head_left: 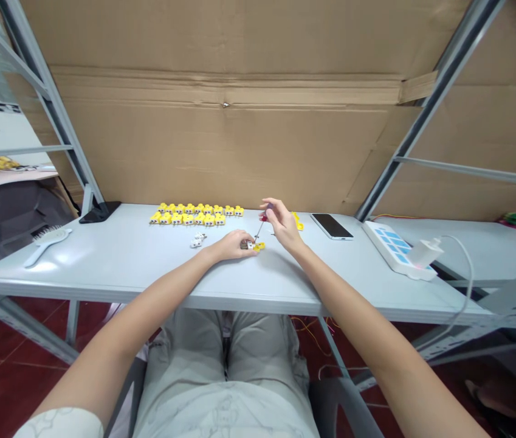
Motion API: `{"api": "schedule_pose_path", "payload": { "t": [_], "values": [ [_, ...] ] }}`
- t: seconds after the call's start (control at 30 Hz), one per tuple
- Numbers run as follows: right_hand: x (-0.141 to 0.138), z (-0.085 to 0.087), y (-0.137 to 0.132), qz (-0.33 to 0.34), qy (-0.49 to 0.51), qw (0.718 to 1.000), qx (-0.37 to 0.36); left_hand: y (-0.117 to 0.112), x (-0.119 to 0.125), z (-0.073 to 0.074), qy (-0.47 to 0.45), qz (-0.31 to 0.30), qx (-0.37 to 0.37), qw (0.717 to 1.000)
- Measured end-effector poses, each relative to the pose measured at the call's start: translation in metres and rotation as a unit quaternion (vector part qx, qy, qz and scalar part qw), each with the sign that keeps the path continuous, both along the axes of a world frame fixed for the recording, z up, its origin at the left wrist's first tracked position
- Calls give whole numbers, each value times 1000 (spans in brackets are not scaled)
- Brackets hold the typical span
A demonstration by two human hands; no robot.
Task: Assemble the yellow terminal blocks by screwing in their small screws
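Pinching a screwdriver point(260, 228) in the right hand point(284, 226), tip down at a little yellow-and-white piece point(259, 246); left hand point(233, 244) pinches that piece low over the counter point(116, 261)

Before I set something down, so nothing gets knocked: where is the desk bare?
Bare: between the brush and the white parts; and between the phone, power strip and right forearm. Crowded: the yellow rows at the back, and around the left hand and right hand.

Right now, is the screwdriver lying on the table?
No, the right hand holds the screwdriver, its shaft slanting down toward the piece in the left hand.
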State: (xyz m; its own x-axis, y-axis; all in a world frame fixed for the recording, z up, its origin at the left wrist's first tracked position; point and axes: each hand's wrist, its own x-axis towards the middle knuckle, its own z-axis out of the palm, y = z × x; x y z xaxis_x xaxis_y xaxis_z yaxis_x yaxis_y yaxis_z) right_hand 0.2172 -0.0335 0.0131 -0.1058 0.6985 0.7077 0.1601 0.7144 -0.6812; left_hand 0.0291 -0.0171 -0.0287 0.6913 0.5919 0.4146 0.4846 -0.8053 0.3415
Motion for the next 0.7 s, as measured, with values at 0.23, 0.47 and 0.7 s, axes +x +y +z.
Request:
{"api": "schedule_pose_path", "payload": {
  "t": [0.23,0.47,0.7],
  "values": [
    [-6,2,-2,-1,17,1000,-6,0,1,0,-10,-2,-14,1000],
    [-8,3,-4,33,42,998,-42,-1,2,1,-3,-1,-10,1000],
    [-8,2,-5,11,62,997,-40,-3,5,1,1,-3,3,1000]
  ]
}}
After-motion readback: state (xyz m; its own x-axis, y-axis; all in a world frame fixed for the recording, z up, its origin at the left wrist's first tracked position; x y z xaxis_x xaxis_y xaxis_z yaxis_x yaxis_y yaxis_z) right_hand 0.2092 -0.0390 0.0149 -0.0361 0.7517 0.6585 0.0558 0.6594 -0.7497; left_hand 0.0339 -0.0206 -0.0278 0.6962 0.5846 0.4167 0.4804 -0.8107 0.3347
